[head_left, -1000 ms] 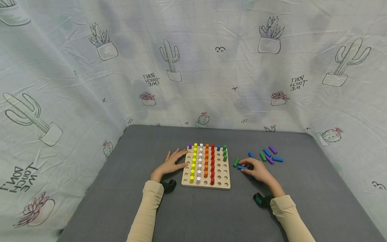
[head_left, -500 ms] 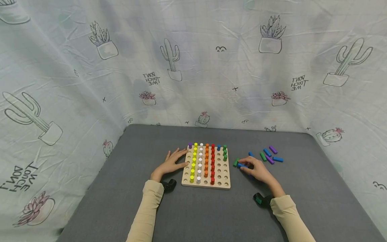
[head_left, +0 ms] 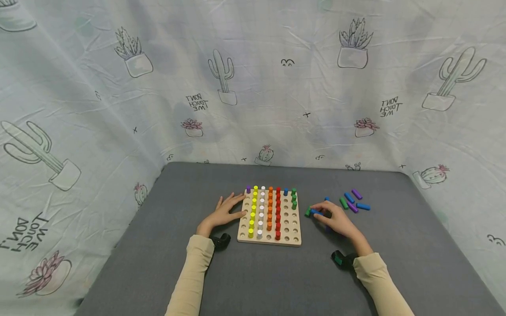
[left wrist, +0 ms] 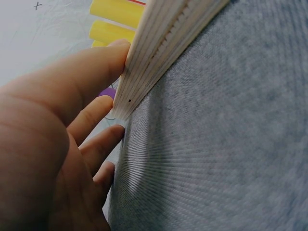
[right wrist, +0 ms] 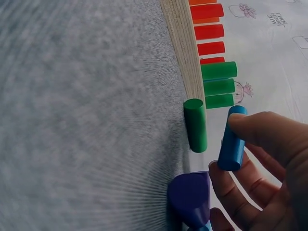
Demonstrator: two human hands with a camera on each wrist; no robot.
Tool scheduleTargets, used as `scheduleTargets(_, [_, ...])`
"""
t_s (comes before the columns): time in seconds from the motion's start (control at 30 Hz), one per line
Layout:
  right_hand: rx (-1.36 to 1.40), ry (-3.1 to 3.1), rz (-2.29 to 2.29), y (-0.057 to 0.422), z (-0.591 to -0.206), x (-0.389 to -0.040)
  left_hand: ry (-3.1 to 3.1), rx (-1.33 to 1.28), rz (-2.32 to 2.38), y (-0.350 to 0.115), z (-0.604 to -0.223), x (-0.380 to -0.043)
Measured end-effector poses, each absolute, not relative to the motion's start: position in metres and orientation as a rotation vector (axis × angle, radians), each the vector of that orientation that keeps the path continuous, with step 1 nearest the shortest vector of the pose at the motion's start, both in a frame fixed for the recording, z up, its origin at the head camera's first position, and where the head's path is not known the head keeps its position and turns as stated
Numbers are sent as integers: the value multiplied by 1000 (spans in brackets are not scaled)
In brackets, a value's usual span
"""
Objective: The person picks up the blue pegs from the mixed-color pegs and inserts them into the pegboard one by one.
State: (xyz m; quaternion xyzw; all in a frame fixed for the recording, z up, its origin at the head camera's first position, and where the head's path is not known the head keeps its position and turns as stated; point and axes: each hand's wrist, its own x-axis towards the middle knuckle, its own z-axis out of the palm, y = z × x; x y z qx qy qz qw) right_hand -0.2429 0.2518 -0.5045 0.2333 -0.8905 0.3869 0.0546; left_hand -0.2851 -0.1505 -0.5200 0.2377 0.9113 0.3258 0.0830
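A wooden pegboard (head_left: 284, 242) lies on the grey table, bearing upright columns of yellow, white, orange and red pegs. Its far row also has one purple and one blue peg; several green pegs stand at the right. My left hand (head_left: 223, 215) rests against the board's left edge, thumb and a fingertip touching it, fingers spread. Right of the board, my right hand (head_left: 338, 219) pinches a blue peg (right wrist: 232, 144) between thumb and fingers, raised off the cloth. Beside it lies a green peg (right wrist: 195, 126), and a purple peg (right wrist: 189, 195) is close to the camera in the right wrist view.
Loose blue, green and purple pegs (head_left: 352, 207) lie scattered beyond my right hand. Some are partly hidden by that hand. A patterned curtain (head_left: 253, 87) hangs behind the table's back edge. Each wrist wears a black camera (head_left: 343, 260).
My right hand has taken the blue peg into a pinch and raised it slightly, shifting a little away from me. The left hand stays on the board's edge.
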Motion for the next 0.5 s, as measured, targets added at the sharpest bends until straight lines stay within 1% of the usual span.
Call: scheduleTargets(0.5, [679,-2674,1267,253,-490,-246,2720,723,1005,-150,-520,-285])
